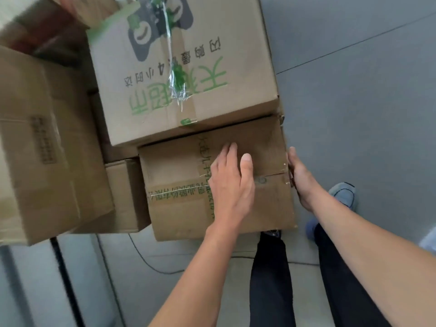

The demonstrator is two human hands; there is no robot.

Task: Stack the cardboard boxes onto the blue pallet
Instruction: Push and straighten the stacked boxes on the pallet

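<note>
A brown taped cardboard box (179, 208) sits in front of me, low in the pile. My left hand (232, 182) lies flat on its top, fingers spread. My right hand (300, 178) presses against the box's right side, fingers partly hidden behind the edge. A bigger box with green print (212, 67) rests just behind it and partly over it. A large plain box (47, 149) stands at the left, with a small box (125, 194) tucked between it and the front box. No blue pallet shows in this view.
Grey tiled floor (365, 90) lies open to the right of the pile. My legs in dark trousers and blue shoes (343, 192) stand close beneath the front box. A thin dark cable (151, 263) runs across the floor below the boxes.
</note>
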